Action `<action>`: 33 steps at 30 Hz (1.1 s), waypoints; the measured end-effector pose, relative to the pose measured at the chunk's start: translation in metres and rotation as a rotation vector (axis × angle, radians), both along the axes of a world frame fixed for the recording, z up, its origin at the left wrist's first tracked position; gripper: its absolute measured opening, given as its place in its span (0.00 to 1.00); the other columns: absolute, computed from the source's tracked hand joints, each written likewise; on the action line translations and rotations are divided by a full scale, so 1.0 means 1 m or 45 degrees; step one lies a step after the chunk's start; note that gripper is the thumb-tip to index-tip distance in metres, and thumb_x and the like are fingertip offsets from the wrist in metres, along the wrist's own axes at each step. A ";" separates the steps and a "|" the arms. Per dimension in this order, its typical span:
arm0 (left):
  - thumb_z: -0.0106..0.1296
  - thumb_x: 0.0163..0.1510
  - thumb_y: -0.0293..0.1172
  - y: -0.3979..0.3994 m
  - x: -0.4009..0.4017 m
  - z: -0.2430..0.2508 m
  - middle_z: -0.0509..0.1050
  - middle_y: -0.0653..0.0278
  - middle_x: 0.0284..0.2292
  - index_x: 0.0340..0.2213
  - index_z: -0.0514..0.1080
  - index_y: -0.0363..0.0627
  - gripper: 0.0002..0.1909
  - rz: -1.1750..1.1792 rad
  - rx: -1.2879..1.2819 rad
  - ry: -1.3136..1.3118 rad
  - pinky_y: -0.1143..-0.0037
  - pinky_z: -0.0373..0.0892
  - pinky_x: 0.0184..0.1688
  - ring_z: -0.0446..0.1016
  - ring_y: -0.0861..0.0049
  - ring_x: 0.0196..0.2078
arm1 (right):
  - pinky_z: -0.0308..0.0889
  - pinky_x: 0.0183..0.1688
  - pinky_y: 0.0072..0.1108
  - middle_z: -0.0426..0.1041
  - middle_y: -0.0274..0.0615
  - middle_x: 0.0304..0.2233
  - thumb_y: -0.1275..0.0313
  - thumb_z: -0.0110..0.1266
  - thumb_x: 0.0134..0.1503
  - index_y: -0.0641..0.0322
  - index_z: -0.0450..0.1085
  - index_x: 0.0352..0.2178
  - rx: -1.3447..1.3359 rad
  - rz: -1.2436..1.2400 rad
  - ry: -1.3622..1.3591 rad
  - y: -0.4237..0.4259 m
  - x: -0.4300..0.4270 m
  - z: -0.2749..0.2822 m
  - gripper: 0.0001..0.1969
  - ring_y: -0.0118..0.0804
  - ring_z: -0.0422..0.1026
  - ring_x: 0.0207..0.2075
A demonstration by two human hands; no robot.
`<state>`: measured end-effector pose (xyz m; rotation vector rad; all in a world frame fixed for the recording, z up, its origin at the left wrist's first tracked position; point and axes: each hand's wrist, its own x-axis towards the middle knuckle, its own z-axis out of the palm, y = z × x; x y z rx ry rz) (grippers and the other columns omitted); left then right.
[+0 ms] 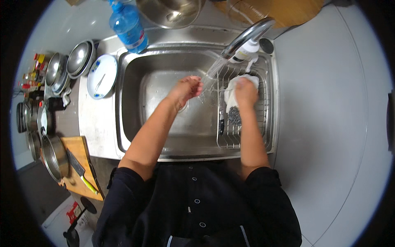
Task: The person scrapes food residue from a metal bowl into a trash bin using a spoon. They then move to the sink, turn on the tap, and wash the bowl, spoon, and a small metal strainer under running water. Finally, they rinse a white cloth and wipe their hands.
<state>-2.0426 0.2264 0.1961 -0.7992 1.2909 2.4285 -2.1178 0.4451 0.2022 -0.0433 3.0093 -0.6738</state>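
Note:
Water runs from the chrome faucet (247, 37) into the stainless steel sink (148, 102). My left hand (187, 89) is beside the stream over the basin, its fingers curled; I see nothing held in it. At the right, my right hand (246, 92) rests on a white cloth (230, 92) in the wire rack (262, 123), and whether its fingers grip the cloth is hard to tell. A steel wool scourer (234, 116) lies just below the cloth, partly behind my right wrist. Left of the scourer is a black-handled knife (222, 125).
A blue bottle (128, 27) and a steel bowl (172, 12) stand behind the sink. On the left are a white plate (101, 77), stacked bowls (78, 58), a pot (55, 157) and a cleaver (75, 162) on a wooden board (74, 185). A white pump bottle (245, 52) stands by the faucet.

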 end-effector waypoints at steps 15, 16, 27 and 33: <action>0.48 0.53 0.38 -0.031 0.046 -0.032 0.69 0.59 0.39 0.44 0.62 0.43 0.19 0.068 0.058 -0.190 0.72 0.65 0.44 0.68 0.72 0.42 | 0.64 0.38 0.25 0.72 0.45 0.31 0.71 0.57 0.45 0.63 0.68 0.38 -0.850 0.121 0.180 0.038 0.032 0.047 0.17 0.37 0.71 0.34; 0.49 0.52 0.40 -0.021 0.041 -0.017 0.68 0.58 0.41 0.45 0.62 0.43 0.21 0.005 0.049 -0.178 0.71 0.64 0.46 0.67 0.70 0.44 | 0.63 0.38 0.19 0.71 0.40 0.32 0.75 0.56 0.47 0.67 0.67 0.40 -1.007 0.121 0.080 0.029 0.036 0.058 0.16 0.28 0.68 0.34; 0.44 0.54 0.38 0.019 0.012 0.030 0.69 0.67 0.44 0.45 0.65 0.45 0.18 0.070 0.204 0.316 0.72 0.59 0.49 0.65 0.78 0.46 | 0.61 0.49 0.23 0.64 0.42 0.48 0.79 0.43 0.53 0.65 0.54 0.54 -1.603 0.339 -0.556 -0.042 0.016 0.041 0.25 0.31 0.65 0.47; 0.45 0.53 0.31 0.010 0.018 0.020 0.72 0.71 0.26 0.29 0.71 0.41 0.08 -0.079 -0.496 0.271 0.79 0.65 0.33 0.67 0.84 0.28 | 0.59 0.49 0.22 0.64 0.45 0.48 0.71 0.53 0.50 0.67 0.56 0.52 -1.644 0.177 -0.876 -0.059 0.005 0.029 0.28 0.31 0.64 0.47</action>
